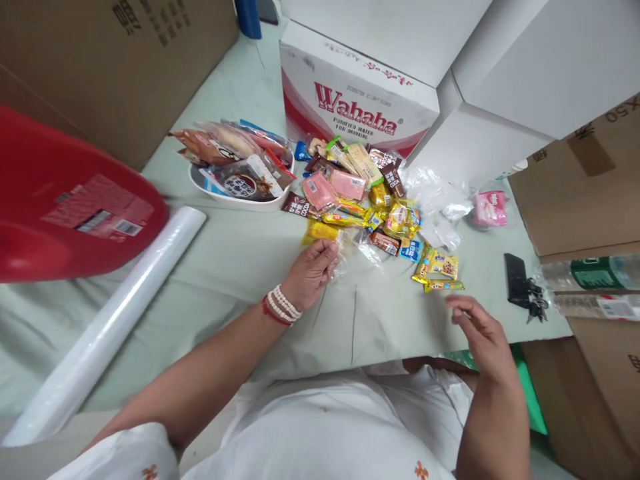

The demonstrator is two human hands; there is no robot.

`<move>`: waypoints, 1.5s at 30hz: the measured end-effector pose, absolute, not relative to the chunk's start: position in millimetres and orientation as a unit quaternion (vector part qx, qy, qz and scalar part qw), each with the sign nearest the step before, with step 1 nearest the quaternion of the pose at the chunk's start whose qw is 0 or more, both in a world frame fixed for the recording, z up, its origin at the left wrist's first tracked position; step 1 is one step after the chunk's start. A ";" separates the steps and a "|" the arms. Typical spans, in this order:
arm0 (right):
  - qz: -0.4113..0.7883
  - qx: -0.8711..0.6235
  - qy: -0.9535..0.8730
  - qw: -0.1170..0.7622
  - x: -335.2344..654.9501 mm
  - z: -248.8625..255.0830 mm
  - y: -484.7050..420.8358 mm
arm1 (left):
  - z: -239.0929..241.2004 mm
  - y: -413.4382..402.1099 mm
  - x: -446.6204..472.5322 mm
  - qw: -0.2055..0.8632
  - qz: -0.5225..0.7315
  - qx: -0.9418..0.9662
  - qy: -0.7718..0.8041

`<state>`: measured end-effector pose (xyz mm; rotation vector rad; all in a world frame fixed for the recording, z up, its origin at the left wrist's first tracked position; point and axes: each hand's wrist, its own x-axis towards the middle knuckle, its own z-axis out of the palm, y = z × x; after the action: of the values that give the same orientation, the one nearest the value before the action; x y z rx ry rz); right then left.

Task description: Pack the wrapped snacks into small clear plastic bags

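My left hand (314, 270) is closed in a pinch on a clear plastic bag (364, 255), which spreads to the right of the fingers over the green cloth. A yellow-wrapped snack (320, 231) lies just beyond the fingertips. Beyond the bag is a heap of small wrapped snacks, with pink packets (320, 192), brown cocoa bars (394, 181) and a round yellow packet (401, 219). My right hand (483, 333) hovers at the table's near edge, its fingers loosely apart with nothing visible in them. Nearest to it are small yellow snack packets (443, 267).
A white bowl (240, 200) of packaged snacks stands left of the heap, before a Wahaha carton (357, 100). Crumpled clear plastic (435, 193), a pink packet (490, 208) and keys (536, 300) lie rightward. A plastic roll (115, 313) and red container (75, 200) occupy the left.
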<state>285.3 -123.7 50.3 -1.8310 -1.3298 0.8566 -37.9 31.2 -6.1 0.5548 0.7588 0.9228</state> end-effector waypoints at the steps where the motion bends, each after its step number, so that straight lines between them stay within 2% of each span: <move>1: 0.316 -0.703 -0.512 0.379 274.8 50.9 -116.5 | -5.7 29.0 -37.4 0.796 0.419 0.268 0.346; 5: 0.408 -0.622 -0.525 0.412 207.0 30.7 -68.1 | -4.4 23.9 -37.6 0.811 0.374 0.317 0.319; 10: 0.544 -0.600 -0.404 0.426 169.7 11.9 -24.7 | -9.8 34.5 -46.0 0.779 0.345 0.424 0.308; 15: 0.554 -0.609 -0.279 0.494 185.3 25.7 -28.0 | -14.2 38.1 -48.7 0.660 0.394 0.477 0.426; 20: 0.550 -0.575 -0.209 0.569 175.6 19.5 -29.5 | -9.8 19.4 -35.8 0.585 0.384 0.480 0.529; 23: 0.541 -0.532 -0.182 0.626 168.1 14.2 -24.4 | -9.2 11.7 -30.3 0.621 0.384 0.451 0.513; 26: 0.535 -0.505 -0.152 0.660 169.1 12.9 -19.8 | -9.3 12.4 -30.5 0.712 0.362 0.406 0.443; 31: 0.530 -0.529 -0.144 0.647 180.5 8.2 -20.0 | -10.5 21.1 -37.3 0.842 0.361 0.243 0.319; 34: 0.520 -0.534 -0.156 0.648 181.0 0.6 -21.0 | -13.0 18.5 -37.5 0.874 0.327 0.226 0.281; 37: 0.500 -0.560 -0.184 0.635 180.5 -5.4 -19.8 | -15.2 12.0 -33.7 0.856 0.342 0.254 0.294; 40: 0.429 -0.648 -0.257 0.575 186.1 -0.9 -21.0 | -15.7 9.0 -29.5 0.836 0.376 0.264 0.300; 44: 0.109 -0.749 -0.392 0.523 188.7 23.7 -34.7 | -15.5 8.8 -26.0 0.821 0.401 0.275 0.300; 45: 0.076 -0.748 -0.426 0.503 184.4 29.7 -39.3 | -15.4 8.1 -25.3 0.815 0.405 0.285 0.303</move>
<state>184.4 -39.3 29.7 -1.8064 -1.0293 0.1838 -25.3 8.1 -15.4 0.6075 0.6465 0.8630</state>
